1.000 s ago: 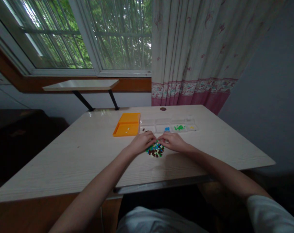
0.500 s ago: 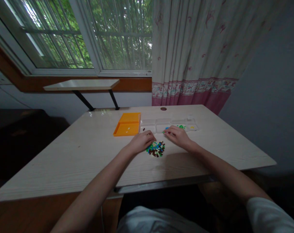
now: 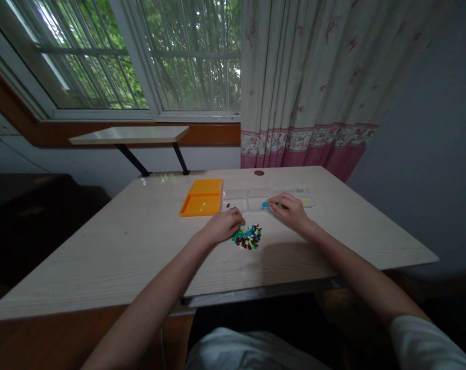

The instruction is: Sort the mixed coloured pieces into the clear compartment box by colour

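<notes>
A heap of small plastic pieces (image 3: 248, 237), brown, green, blue and cream, lies on the table. At its upper left edge rests my left hand (image 3: 225, 225), fingers curled down; what they hold, if anything, is hidden. My right hand (image 3: 290, 209) is over the clear compartment tray (image 3: 252, 203), thumb and fingers pinched on a small green piece (image 3: 268, 202). Under its fingertips lie blue pieces (image 3: 264, 205) in one compartment. The hand covers most of the green pieces in the compartment beside it. Yellow pieces (image 3: 305, 202) sit at the tray's right end.
Left of the clear tray stands an open orange case (image 3: 200, 205) with a few pale pieces in it. A brown piece (image 3: 228, 205) is in the tray's left compartment. A raised shelf (image 3: 132, 134) stands at the table's back left, before the window.
My right hand has left the heap and moved right and away from me, over the tray, with a small green piece. My left hand has stayed by the heap, shifting only slightly.
</notes>
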Demonstrator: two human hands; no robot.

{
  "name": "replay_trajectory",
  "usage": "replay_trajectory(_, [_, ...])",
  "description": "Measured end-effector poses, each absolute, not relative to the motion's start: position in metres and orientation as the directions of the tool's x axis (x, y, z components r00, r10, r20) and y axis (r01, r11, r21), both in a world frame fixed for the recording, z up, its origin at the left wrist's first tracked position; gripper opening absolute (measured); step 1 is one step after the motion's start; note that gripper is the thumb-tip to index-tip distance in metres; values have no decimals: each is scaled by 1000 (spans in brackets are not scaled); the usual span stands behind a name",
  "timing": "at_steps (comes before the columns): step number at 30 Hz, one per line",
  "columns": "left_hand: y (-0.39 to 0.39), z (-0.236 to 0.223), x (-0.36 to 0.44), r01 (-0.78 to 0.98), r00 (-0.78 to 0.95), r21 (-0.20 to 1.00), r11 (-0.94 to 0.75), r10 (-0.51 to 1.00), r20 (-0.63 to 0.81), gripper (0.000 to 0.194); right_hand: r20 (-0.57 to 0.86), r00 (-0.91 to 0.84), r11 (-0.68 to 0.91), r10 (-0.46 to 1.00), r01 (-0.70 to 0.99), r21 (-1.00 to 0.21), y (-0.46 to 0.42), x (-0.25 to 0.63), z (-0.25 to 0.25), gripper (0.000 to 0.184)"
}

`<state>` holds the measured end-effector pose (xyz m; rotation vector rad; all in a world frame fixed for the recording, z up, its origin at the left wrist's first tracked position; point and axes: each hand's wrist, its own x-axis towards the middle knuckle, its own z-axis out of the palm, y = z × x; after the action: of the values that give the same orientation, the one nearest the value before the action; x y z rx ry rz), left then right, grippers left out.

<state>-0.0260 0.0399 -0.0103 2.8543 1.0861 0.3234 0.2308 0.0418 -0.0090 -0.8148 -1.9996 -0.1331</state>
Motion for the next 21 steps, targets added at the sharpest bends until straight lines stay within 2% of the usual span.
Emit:
replay_trajectory(5, [41, -12, -27, 697, 686, 127, -705, 708, 167, 22, 693, -418, 705, 588, 685, -185, 51, 250, -3, 21])
replay_trajectory(7, [41, -12, -27, 720, 668, 112, -685, 727, 158, 22, 588, -414, 601, 695, 783, -159, 58, 264, 1, 21])
replay_trajectory(10, [42, -13, -26, 733, 658, 99, -673, 739, 149, 22, 421, -312, 390, 852, 914, -113, 67, 285, 4, 20])
replay_trajectory(13, [41, -12, -26, 736, 657, 92, -670, 741, 141, 23, 298, -197, 230, 934, 970, -80, 72, 299, 2, 20])
replay_trajectory(17, [41, -11, -25, 726, 667, 93, -681, 731, 142, 23, 237, -53, 71, 970, 995, -68, 73, 304, -1, 22])
replay_trajectory(21, [40, -10, -25, 728, 666, 98, -679, 734, 137, 24, 228, -44, 63, 973, 995, -79, 71, 300, -1, 25])
